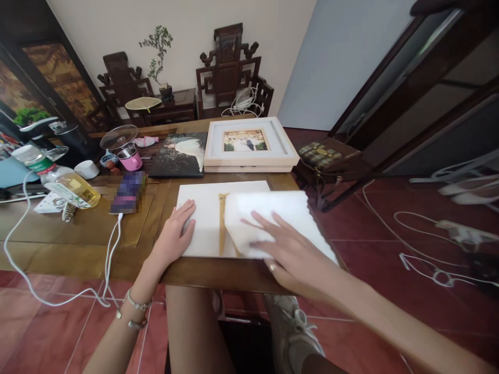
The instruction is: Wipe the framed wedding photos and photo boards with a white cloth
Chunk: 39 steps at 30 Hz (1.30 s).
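Note:
A flat white board [200,223] lies at the table's front edge. My left hand [174,231] rests on its left side, fingers stretched out and holding nothing. On the board's right part lies a soft white sheet [280,202] with a ragged edge, perhaps cloth or foam. My right hand [286,246] is spread over the sheet, palm down and slightly blurred, with the fingers apart. A tan strip [222,228] shows on the board beside the sheet's left edge. Whatever lies beneath the sheet is hidden.
Behind the board are a framed photo box [251,161] and a dark photo panel [171,163]. To the left are a phone [128,192] on a white cable, a pink mug [132,160] and a bottle of yellow liquid [74,189]. A plaid bag [322,155] sits beyond the table's right edge.

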Tool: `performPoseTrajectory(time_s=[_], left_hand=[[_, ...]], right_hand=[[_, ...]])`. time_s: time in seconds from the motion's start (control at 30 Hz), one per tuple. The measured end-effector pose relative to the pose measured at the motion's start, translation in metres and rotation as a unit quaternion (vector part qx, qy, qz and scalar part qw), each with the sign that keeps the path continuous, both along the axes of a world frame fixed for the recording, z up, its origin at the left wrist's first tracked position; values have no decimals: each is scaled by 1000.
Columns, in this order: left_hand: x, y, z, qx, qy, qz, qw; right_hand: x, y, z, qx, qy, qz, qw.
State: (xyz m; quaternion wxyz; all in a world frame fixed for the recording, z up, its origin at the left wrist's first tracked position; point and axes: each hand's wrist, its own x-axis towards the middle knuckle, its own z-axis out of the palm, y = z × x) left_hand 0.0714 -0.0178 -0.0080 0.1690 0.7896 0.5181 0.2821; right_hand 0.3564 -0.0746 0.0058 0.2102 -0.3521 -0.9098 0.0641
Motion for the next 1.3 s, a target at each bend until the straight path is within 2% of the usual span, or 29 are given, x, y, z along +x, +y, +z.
performPoseTrajectory(time_s=[0.2,0.3,0.4,0.5,0.63,0.7,0.77,0.9,1.07,1.13,1.23,1.3], left_hand=[[-1,-1,1,-1,-1,-1,1000],[-1,-1,1,0,-2,-3,1000],[-1,-1,0,-1,-3,-9,1000],[-1,-1,0,-1,0,-8,1000],[-1,0,0,-4,7,-7,1000],[-1,0,0,-6,10,-10,1000],[-1,0,0,-5,13,-12,1000],[-1,0,0,-9,14,-10,1000],[-1,0,0,-10,5,-7,1000],[-1,0,0,-10,2,-7,1000],[-2,1,0,-9,-5,-8,1000],[-1,1,1,-11,-7,-8,1000]], right_hand=[[-29,83,7,-90,-4,-102,991],[-44,95,8,-90,1,-129,988],[-52,75,6,-54,-24,-78,995],[-54,37,5,-28,-40,-18,999],[-49,-14,5,-6,-8,70,997],[-45,-28,6,5,6,109,994],[-41,-30,7,7,19,122,992],[-39,0,9,-25,31,72,997],[-50,70,16,-60,-45,-63,995],[-56,94,19,-64,-66,-93,991],[-63,110,21,-54,-68,-102,991],[-67,105,21,-52,-79,-93,991]])
